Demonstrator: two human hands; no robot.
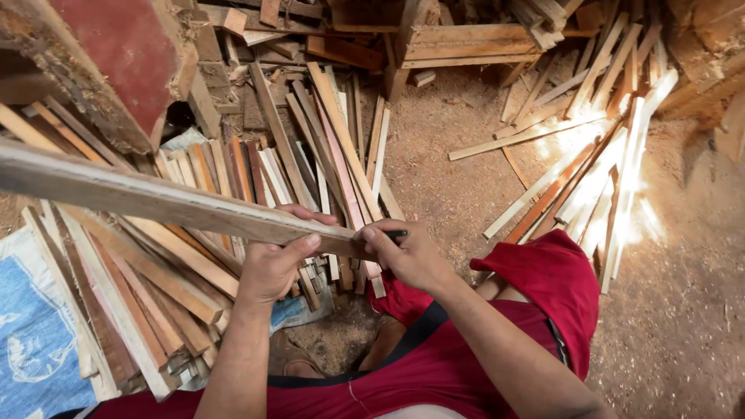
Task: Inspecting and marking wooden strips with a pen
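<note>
Head view: left hand (272,268) grips the long wooden slat (155,198), its length running leftward, while right hand (407,252) pinches a dark pencil (396,233) at its near end.

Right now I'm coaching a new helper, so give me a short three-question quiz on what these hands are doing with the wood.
1. True or false: the left hand grips the long wooden slat.
2. What does the right hand press to the slat's end: A) pencil, B) hammer, C) saw?
3. What covers the ground on the right?

Key: 1 true. 2 A, a dark pencil. 3 Sawdust, with loose wooden strips.
</note>
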